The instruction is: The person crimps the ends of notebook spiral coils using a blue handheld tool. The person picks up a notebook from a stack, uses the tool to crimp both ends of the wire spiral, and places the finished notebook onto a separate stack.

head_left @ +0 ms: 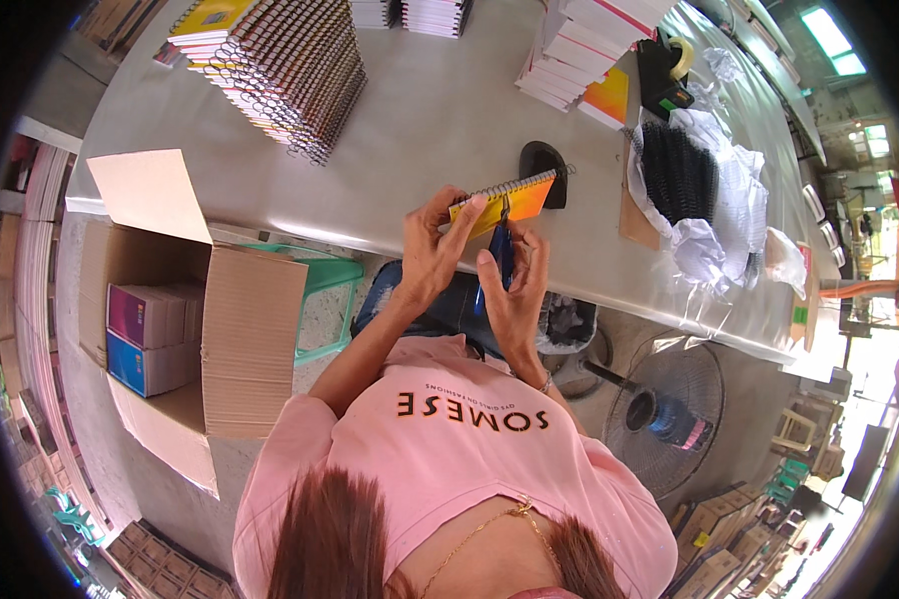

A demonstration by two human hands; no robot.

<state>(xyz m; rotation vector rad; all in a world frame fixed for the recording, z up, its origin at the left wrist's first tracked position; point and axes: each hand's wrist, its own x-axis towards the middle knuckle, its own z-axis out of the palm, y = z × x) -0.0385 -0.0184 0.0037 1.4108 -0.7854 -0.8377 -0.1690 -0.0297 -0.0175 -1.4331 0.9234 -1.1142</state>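
My left hand (438, 245) grips a small yellow and orange spiral notebook (531, 199) by its left end, thumb across the cover, coil edge up. In my right hand (517, 290) is a pair of pliers with dark blue handles (499, 256). Their jaws meet the notebook's wire coil near its middle. Both hands are held over the table's near edge, in front of my body. Just beyond the notebook, a dark rounded object (541, 163) rests on the table, partly hidden; its kind I cannot make out.
Stacked spiral notebooks (290, 75) stand at the table's (420, 110) far left. More book stacks (579, 50), a tape dispenser (664, 75), black coils (674, 170) and crumpled paper (704, 245) lie right. An open carton (255, 339) holds books at left; a fan (659, 419) stands lower right.
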